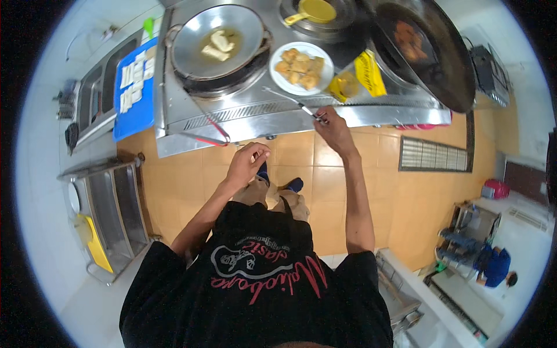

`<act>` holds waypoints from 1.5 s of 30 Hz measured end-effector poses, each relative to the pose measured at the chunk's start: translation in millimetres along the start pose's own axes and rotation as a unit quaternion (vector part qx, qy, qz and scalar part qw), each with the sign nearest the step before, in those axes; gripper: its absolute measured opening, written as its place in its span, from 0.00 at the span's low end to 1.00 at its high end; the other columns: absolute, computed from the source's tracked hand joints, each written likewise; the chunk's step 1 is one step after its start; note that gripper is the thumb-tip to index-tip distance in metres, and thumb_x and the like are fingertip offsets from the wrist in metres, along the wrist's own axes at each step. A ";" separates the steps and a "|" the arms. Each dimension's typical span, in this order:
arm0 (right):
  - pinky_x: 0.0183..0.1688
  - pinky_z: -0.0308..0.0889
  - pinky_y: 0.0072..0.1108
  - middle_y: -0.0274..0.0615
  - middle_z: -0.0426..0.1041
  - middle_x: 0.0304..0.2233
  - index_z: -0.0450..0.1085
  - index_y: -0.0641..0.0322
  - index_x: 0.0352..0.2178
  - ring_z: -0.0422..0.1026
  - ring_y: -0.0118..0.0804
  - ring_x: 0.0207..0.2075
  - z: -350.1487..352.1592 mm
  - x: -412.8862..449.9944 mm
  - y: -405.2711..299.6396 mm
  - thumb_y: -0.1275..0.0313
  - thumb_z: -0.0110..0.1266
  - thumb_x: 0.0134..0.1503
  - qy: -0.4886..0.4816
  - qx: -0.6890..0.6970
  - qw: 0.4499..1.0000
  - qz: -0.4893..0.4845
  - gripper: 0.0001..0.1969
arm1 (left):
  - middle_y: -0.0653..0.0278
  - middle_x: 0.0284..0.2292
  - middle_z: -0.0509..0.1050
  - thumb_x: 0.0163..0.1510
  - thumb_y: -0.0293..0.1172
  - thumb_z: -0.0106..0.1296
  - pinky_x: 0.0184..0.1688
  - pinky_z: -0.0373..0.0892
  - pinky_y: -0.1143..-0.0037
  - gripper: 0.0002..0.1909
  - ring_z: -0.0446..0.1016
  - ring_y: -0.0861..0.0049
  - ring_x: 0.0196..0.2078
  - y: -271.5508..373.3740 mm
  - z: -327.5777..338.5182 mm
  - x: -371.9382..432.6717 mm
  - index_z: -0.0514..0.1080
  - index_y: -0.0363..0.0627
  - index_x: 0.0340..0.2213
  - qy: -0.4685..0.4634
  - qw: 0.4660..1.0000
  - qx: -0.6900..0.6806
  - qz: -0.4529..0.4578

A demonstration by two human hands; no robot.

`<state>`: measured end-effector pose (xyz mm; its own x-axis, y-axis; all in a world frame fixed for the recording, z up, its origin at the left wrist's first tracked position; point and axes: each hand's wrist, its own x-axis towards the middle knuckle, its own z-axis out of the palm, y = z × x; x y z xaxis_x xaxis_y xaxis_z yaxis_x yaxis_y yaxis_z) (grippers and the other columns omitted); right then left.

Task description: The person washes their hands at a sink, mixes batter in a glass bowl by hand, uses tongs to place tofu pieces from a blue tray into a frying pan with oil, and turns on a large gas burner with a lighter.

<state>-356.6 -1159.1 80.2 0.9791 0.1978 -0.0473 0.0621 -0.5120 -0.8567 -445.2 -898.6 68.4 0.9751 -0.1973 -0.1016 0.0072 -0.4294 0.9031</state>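
My right hand grips the handle of a long, thin metal-tipped utensil, perhaps a gas lighter, whose far end lies near a white plate. On that plate are several golden fried pieces. My left hand hangs in front of the stove's edge, fingers loosely curled, with no held object visible. Beyond it, red-handled tongs rest over the stove's front edge. A metal wok at the left holds oil with pale pieces of food in it. Right of the plate lies a yellow plastic packet.
A blue tray with pale pieces stands left of the stove. A yellow-handled strainer or pan sits on the middle burner. A large dark wok with browned food is at right. A person is at far right.
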 end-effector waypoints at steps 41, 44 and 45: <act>0.25 0.56 0.12 0.30 0.67 0.24 0.67 0.68 0.41 0.60 0.18 0.23 -328.4 -216.6 256.2 0.71 0.45 0.57 0.142 0.301 0.904 0.269 0.13 | 0.66 0.30 0.72 0.55 0.30 0.47 0.35 0.68 0.80 0.07 0.70 0.82 0.31 26.3 511.6 170.5 0.67 0.44 0.36 -0.123 0.988 -0.068 -0.062; 0.25 0.56 0.12 0.30 0.67 0.23 0.68 0.67 0.41 0.60 0.17 0.23 -341.5 -217.1 279.7 0.71 0.45 0.57 0.142 0.330 0.896 0.260 0.13 | 0.64 0.30 0.73 0.54 0.30 0.49 0.37 0.69 0.79 0.09 0.72 0.79 0.33 17.6 545.5 195.9 0.66 0.44 0.37 -0.072 0.995 -0.054 -0.037; 0.25 0.56 0.12 0.30 0.66 0.23 0.68 0.67 0.41 0.60 0.17 0.23 -345.9 -218.7 285.6 0.71 0.46 0.56 0.135 0.340 0.892 0.266 0.12 | 0.63 0.31 0.73 0.54 0.31 0.50 0.37 0.69 0.78 0.10 0.72 0.78 0.33 17.2 556.4 201.8 0.66 0.45 0.38 -0.054 0.997 -0.046 -0.007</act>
<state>-485.9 -1637.8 23.5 0.8512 -0.1780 -0.4937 -0.4675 0.1701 -0.8675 -371.7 -1436.1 -168.7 0.9453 -0.2872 -0.1550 0.0468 -0.3508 0.9353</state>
